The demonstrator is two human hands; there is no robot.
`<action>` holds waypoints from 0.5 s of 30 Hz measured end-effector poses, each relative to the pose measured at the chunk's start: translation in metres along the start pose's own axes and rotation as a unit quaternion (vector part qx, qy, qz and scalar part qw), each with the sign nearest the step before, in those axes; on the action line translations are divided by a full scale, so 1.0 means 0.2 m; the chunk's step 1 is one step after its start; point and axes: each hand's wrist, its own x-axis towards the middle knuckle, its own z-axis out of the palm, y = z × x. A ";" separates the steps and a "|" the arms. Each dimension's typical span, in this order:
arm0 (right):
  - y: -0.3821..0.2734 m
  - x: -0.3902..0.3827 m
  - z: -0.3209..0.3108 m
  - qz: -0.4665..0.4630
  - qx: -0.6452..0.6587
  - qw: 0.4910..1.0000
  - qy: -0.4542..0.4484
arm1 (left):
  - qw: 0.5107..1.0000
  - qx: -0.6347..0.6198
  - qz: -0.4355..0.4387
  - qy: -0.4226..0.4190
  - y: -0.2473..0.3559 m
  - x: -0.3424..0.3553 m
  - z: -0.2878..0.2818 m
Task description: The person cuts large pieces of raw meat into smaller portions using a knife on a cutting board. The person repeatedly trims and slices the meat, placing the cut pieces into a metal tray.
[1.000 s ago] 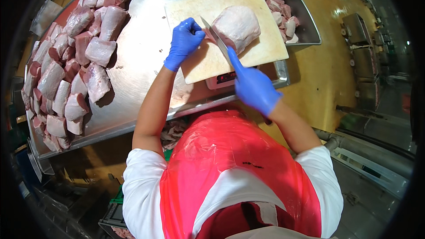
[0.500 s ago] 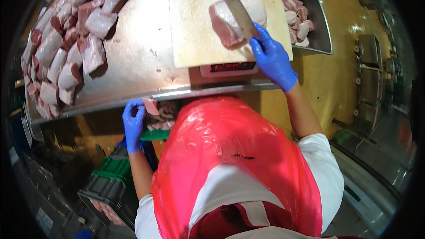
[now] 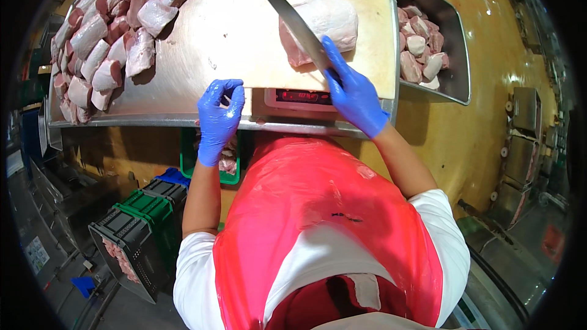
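A long knife lies aslant over a pale-pink block of meat, its tip up and to the left. My right hand, in a blue glove, grips the handle, which is mostly hidden by the fingers. The meat rests on a white cutting board. At the board's near left corner is my left hand, also blue-gloved. Its fingers curl loosely with a gap to the thumb, and nothing shows between them. Whether it touches the board, I cannot tell.
Many meat pieces are heaped at the left of the steel table. A scale shows under the board's near edge. At right stands a steel bin with meat chunks; below my left hand, a green crate with scraps. Stacked crates stand lower left.
My left hand has let go of a small meat scrap over the green crate and moved up to the board's corner. The knife and my right hand have shifted slightly left and down.
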 end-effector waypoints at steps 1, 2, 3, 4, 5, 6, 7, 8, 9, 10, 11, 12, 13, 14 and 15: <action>-0.05 0.06 0.01 0.001 0.000 1.000 0.007 | 1.000 -0.004 0.012 -0.005 0.02 0.02 0.04; -0.08 0.09 0.00 0.003 0.001 1.000 0.015 | 1.000 -0.009 0.025 -0.010 0.04 0.04 0.07; -0.09 0.10 0.00 0.026 -0.022 0.999 -0.017 | 0.999 -0.014 0.035 -0.016 0.05 0.05 0.09; -0.07 0.06 -0.02 0.031 -0.056 0.997 -0.049 | 0.999 -0.007 0.034 -0.022 0.05 0.05 0.09; -0.04 -0.03 -0.06 0.037 -0.089 0.992 -0.079 | 0.999 -0.001 0.033 -0.027 0.05 0.05 0.10; 0.00 -0.13 -0.11 0.039 -0.125 0.985 -0.112 | 0.999 0.004 0.031 -0.029 0.04 0.06 0.11; 0.02 -0.25 -0.17 0.058 -0.147 0.977 -0.145 | 0.999 -0.015 0.022 -0.026 0.03 0.05 0.12; 0.04 -0.38 -0.25 0.076 -0.168 0.967 -0.179 | 0.999 -0.030 0.012 -0.024 0.02 0.05 0.13; 0.06 -0.48 -0.32 0.081 -0.166 0.963 -0.194 | 0.999 -0.045 0.002 -0.023 0.02 0.04 0.14; 0.08 -0.56 -0.38 0.088 -0.165 0.961 -0.204 | 0.998 -0.061 -0.003 -0.024 0.02 0.05 0.15; 0.08 -0.59 -0.44 0.091 -0.161 0.960 -0.210 | 0.998 -0.061 0.004 -0.027 0.03 0.06 0.17; 0.05 -0.60 -0.50 0.093 -0.156 0.960 -0.216 | 0.998 -0.058 0.010 -0.029 0.04 0.06 0.20; 0.03 -0.61 -0.54 0.097 -0.151 0.959 -0.220 | 0.998 -0.057 0.018 -0.033 0.08 0.08 0.24; 0.02 -0.60 -0.54 0.085 -0.132 0.971 -0.178 | 0.997 -0.063 0.022 -0.034 0.13 0.10 0.30; 0.01 -0.58 -0.53 0.069 -0.112 0.982 -0.137 | 0.997 -0.025 0.050 -0.044 0.17 0.14 0.35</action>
